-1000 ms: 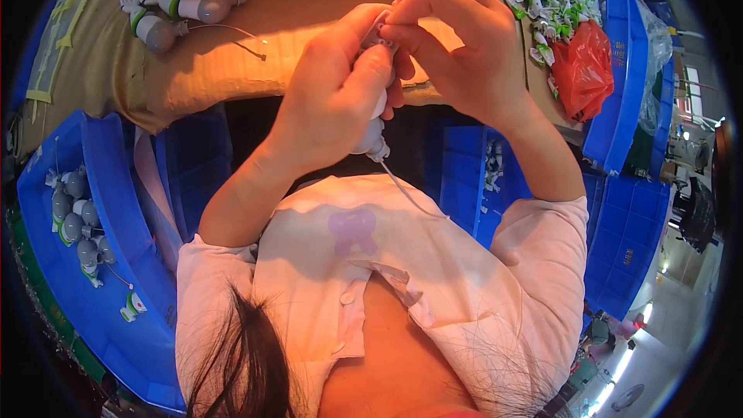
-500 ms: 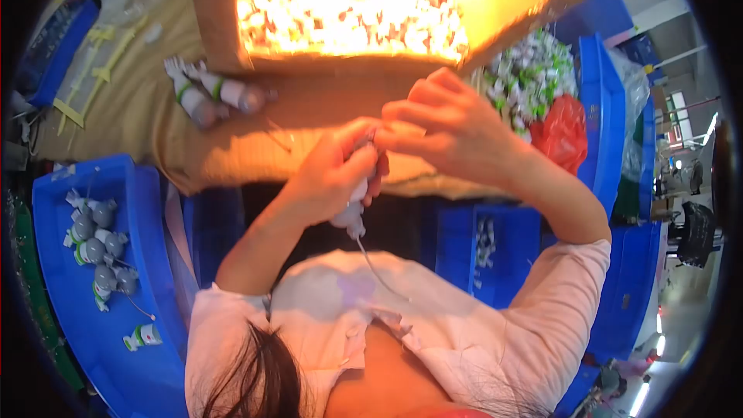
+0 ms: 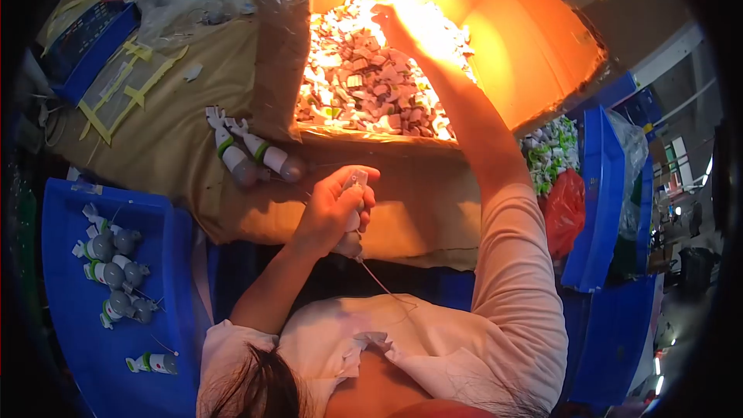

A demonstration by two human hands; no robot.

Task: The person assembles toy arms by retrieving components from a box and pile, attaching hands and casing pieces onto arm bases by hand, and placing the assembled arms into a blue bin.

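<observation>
Visibly, left hand holds figure (corded).

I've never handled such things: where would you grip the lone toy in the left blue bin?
Pinch the lone toy probably across its white middle, from above: it lies flat in the open blue bin, apart from the clustered toys.
</observation>
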